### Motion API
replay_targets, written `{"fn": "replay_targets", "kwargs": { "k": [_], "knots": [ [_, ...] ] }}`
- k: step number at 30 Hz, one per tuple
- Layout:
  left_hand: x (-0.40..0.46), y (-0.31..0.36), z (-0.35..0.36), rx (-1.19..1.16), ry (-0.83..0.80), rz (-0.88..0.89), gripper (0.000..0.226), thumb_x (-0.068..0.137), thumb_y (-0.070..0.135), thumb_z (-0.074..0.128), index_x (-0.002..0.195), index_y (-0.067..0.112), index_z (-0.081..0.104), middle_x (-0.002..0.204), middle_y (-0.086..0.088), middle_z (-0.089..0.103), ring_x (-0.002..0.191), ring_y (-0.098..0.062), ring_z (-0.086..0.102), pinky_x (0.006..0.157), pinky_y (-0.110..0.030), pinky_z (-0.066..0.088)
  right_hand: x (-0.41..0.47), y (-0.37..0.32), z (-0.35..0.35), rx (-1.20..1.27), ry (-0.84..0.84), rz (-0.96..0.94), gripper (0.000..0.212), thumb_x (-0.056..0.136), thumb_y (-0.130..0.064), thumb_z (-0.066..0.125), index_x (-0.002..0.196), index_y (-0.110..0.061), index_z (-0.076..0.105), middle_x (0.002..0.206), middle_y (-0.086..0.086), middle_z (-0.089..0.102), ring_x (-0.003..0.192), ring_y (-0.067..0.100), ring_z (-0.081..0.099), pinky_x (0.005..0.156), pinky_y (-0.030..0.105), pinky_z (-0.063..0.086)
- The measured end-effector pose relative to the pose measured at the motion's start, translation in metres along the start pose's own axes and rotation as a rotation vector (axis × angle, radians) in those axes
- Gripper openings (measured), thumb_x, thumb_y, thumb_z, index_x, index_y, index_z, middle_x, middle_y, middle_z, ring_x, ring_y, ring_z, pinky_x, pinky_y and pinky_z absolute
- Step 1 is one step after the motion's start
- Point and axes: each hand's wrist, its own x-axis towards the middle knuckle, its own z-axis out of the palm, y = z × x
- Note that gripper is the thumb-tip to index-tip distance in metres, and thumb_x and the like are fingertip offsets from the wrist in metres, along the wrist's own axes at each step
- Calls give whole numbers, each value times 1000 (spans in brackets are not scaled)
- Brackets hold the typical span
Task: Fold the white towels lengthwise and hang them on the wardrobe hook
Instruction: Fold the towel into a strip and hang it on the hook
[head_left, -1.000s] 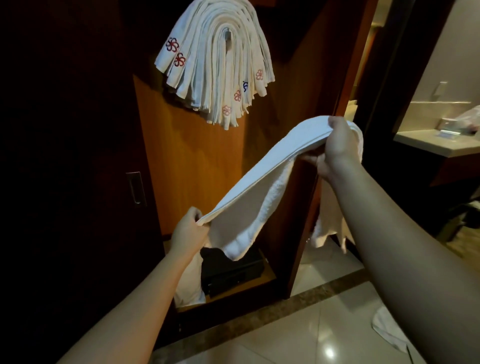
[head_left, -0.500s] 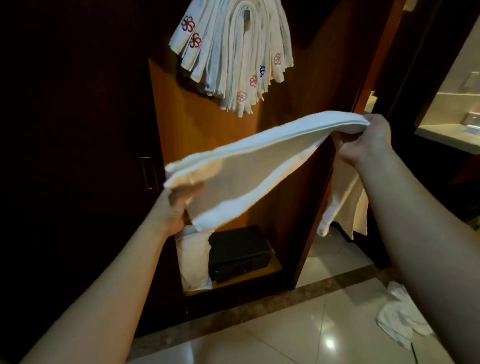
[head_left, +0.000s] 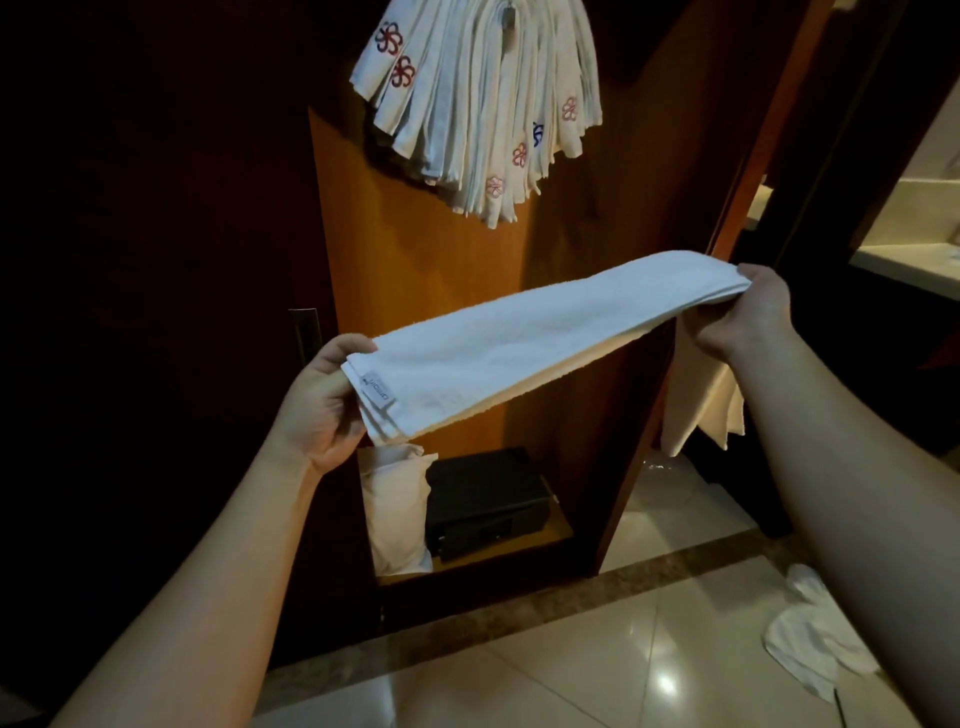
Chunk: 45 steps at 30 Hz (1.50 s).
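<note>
Towel (head_left: 524, 343), folded into a long strip, hangs stretched between two hands before the open wardrobe. Left hand (head_left: 324, 410) pinches the labelled end, low; right hand (head_left: 748, 317) grips the other end, higher. Above, the hook (head_left: 508, 22) already carries a thick bunch of towels (head_left: 483, 109). I'd keep the edges lined up and taut, then drape the middle over it.

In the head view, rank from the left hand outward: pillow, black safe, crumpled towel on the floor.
From the left hand:
1. Pillow, just below it in the wardrobe.
2. Black safe, right of the pillow.
3. Crumpled towel, on the floor tiles far right.
</note>
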Motion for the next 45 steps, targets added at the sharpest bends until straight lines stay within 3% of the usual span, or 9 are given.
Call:
{"fn": "replay_targets", "kwargs": {
  "k": [5,13,19,23,28,31,34,39,45],
  "knots": [
    [-3,0,-9,249,30,-39,24,86,15,59,90,33,73,96,4,74,73,-18,70,47,-28,52,3,1,-9,21,-45,17,23,92,-16,48,107,-9,63,98,11,76,82,29,77,75,40,62],
    [-14,-22,-4,-207,161,-40,40,100,20,43,76,30,73,81,1,72,55,-12,65,33,-15,41,0,16,-14,-82,-48,19,38,100,-20,41,129,-5,60,115,12,73,100,29,73,71,35,62],
    [-13,-32,-18,-254,276,-195,28,82,42,60,66,19,60,91,-7,72,89,-29,73,71,-40,60,-7,23,-19,-203,-69,19,42,100,-28,40,133,-9,59,118,12,73,108,30,70,81,40,59],
    [-13,-45,-30,-126,245,-327,14,76,13,72,86,17,62,116,-18,64,88,-31,75,64,-44,62,-10,27,-27,-228,-137,87,47,100,-36,36,134,-13,57,123,16,70,113,39,65,94,61,50],
    [-15,-84,-44,91,378,-458,61,77,-10,58,121,31,61,130,-12,52,105,-35,64,65,-40,59,-14,37,-28,20,-171,136,49,106,-40,31,133,-8,55,124,20,69,114,41,64,85,58,54],
    [-18,-117,-35,213,503,-499,60,89,-6,52,131,37,54,126,-7,50,105,-32,60,62,-38,56,-22,50,-19,98,-214,156,52,107,-41,28,139,-8,53,128,20,67,117,41,64,95,56,52],
    [-22,-148,-25,182,502,-576,58,91,-3,52,134,36,51,125,-13,51,102,-33,62,55,-34,55,-31,59,-10,155,-243,132,49,107,-39,27,128,-8,58,114,19,73,102,38,72,81,53,57],
    [-22,-178,-4,198,478,-714,45,92,1,55,126,29,52,119,-15,52,104,-34,60,74,-43,57,-43,72,1,143,-182,102,36,102,-35,45,123,-10,61,95,16,77,82,36,76,66,47,60],
    [-27,-188,20,381,440,-776,41,92,10,66,130,8,52,118,-15,59,107,-30,61,93,-43,56,-56,74,19,32,-291,40,44,102,-44,40,129,-13,56,111,15,75,96,34,75,79,50,59]
  ]
}}
